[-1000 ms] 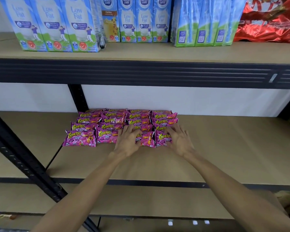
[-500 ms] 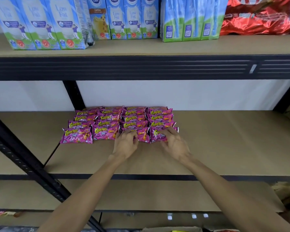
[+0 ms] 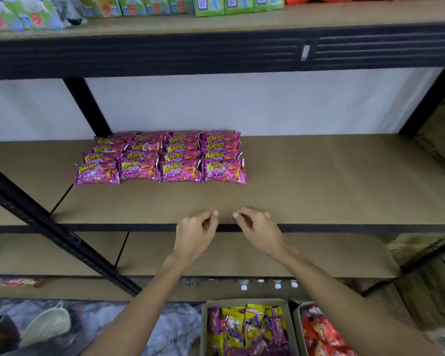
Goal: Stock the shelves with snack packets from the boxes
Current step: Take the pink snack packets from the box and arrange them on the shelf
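Pink snack packets [image 3: 162, 158] are laid on the brown shelf [image 3: 332, 181], long axes nine to three. At six o'clock, the left hand [image 3: 194, 235] and right hand [image 3: 261, 228] are held loosely curled, empty.

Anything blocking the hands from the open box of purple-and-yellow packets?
Nothing visible: left hand and right hand hover empty at the shelf edge; the box sits open-topped below, in front of it.

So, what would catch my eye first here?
The block of pink snack packets, laid in neat rows at the back left of the middle shelf. Then the left hand and right hand, both empty, at that shelf's front edge, with an open box of purple and yellow packets lower down.
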{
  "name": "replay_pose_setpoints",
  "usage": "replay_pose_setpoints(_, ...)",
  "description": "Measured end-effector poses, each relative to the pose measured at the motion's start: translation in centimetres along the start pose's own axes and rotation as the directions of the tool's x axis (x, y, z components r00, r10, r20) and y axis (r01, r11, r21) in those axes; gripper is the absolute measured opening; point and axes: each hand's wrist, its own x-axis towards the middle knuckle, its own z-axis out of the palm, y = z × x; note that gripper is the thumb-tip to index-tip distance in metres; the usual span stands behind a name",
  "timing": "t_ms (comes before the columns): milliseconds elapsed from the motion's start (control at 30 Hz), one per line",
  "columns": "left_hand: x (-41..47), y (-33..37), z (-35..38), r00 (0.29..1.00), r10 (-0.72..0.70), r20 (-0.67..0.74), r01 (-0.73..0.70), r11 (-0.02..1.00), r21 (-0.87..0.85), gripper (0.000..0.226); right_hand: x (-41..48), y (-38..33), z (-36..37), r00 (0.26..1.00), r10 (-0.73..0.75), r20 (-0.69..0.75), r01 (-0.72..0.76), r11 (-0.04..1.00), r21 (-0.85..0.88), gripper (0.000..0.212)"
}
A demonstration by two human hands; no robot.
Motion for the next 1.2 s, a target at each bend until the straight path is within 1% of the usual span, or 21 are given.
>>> replay_pose_setpoints(67, -2.2, 1.4, 0.5, 1.0, 0.011, 0.006, -0.011, 1.0, -0.022, 0.043, -2.5, 0.4, -0.5, 1.0, -0.007, -0.022, 0.007, 1.0, 0.007, 0.025)
replay_pose_setpoints(133, -4.9, 2.8, 1.5, 0.996, -0.01, 0.084, 0.014, 0.999, -0.047, 0.045, -5.4, 1.2, -0.7, 1.0, -0.008, -0.019, 0.009, 1.0, 0.023, 0.027)
replay_pose_setpoints(167, -6.3, 3.3, 2.0, 0.992, -0.03, 0.121, 0.034, 0.999, -0.035, 0.046, -6.8, 1.6, -0.5, 1.0, 0.002, -0.004, -0.002, 1.0, 0.024, 0.027)
replay_pose_setpoints(267, -10.6, 3.8, 3.6, 0.963, -0.101, 0.25, 0.112, 0.993, -0.03, 0.047, -11.6, 3.1, 0.7, 0.993, 0.051, 0.108, -0.057, 0.997, 0.046, 0.025)
replay_pose_setpoints(333, -13.0, 3.8, 4.5, 0.925, -0.138, 0.353, 0.157, 0.987, -0.028, 0.051, -14.2, 4.0, 1.6, 0.985, 0.084, 0.151, -0.092, 0.995, 0.048, 0.026)
replay_pose_setpoints(433, -16.0, 2.3, 5.9, 0.818, -0.224, 0.529, 0.236, 0.971, 0.046, 0.053, -17.3, 5.0, 3.5, 0.961, 0.184, 0.206, -0.194, 0.98, 0.03, 0.032)
replay_pose_setpoints(500, -17.7, 1.0, 6.5, 0.729, -0.279, 0.625, 0.297, 0.952, 0.08, 0.047, -19.0, 5.5, 5.0, 0.921, 0.278, 0.274, -0.282, 0.959, -0.023, 0.032)
replay_pose_setpoints(567, -19.4, -0.5, 7.0, 0.642, -0.317, 0.698, 0.34, 0.934, 0.112, 0.039, -20.9, 6.0, 6.8, 0.881, 0.359, 0.308, -0.369, 0.929, -0.028, 0.033)
replay_pose_setpoints(633, -21.0, -2.1, 7.6, 0.568, -0.361, 0.74, 0.37, 0.915, 0.163, 0.037, -22.5, 6.1, 8.6, 0.841, 0.414, 0.347, -0.429, 0.903, -0.037, 0.04)
replay_pose_setpoints(700, -22.6, -3.8, 8.6, 0.511, -0.392, 0.765, 0.417, 0.891, 0.178, 0.037, -23.7, 6.5, 10.5, 0.774, 0.49, 0.401, -0.51, 0.858, -0.064, 0.037)
replay_pose_setpoints(767, -23.7, -5.3, 9.9, 0.466, -0.405, 0.787, 0.457, 0.872, 0.178, 0.038, -25.0, 7.8, 13.1, 0.714, 0.568, 0.41, -0.589, 0.803, -0.086, 0.035)
replay_pose_setpoints(867, -25.5, -8.0, 12.9, 0.418, -0.406, 0.812, 0.483, 0.857, 0.18, 0.034, -27.2, 10.5, 17.5, 0.637, 0.662, 0.395, -0.676, 0.726, -0.128, 0.041)
replay_pose_setpoints(933, -26.9, -9.9, 15.4, 0.376, -0.414, 0.829, 0.508, 0.84, 0.189, 0.033, -28.8, 12.2, 20.4, 0.574, 0.714, 0.401, -0.723, 0.671, -0.161, 0.031)
replay_pose_setpoints(967, -27.6, -10.9, 16.7, 0.364, -0.416, 0.833, 0.512, 0.837, 0.194, 0.034, -29.5, 13.1, 21.8, 0.561, 0.731, 0.388, -0.734, 0.656, -0.175, 0.029)
replay_pose_setpoints(1033, -29.1, -13.3, 20.2, 0.335, -0.408, 0.849, 0.489, 0.846, 0.213, 0.036, -31.0, 15.8, 25.2, 0.521, 0.774, 0.36, -0.758, 0.613, -0.222, 0.037)
replay_pose_setpoints(1067, -29.8, -14.6, 22.0, 0.336, -0.395, 0.855, 0.472, 0.856, 0.21, 0.036, -31.9, 17.3, 26.9, 0.505, 0.782, 0.365, -0.761, 0.603, -0.24, 0.039)
replay_pose_setpoints(1133, -31.5, -17.2, 25.5, 0.331, -0.386, 0.861, 0.444, 0.869, 0.219, 0.04, -32.9, 20.2, 29.9, 0.474, 0.792, 0.384, -0.778, 0.581, -0.24, 0.037)
replay_pose_setpoints(1200, -33.3, -20.0, 29.2, 0.3, -0.409, 0.862, 0.438, 0.862, 0.256, 0.045, -33.1, 22.9, 32.5, 0.464, 0.792, 0.396, -0.79, 0.573, -0.22, 0.032)
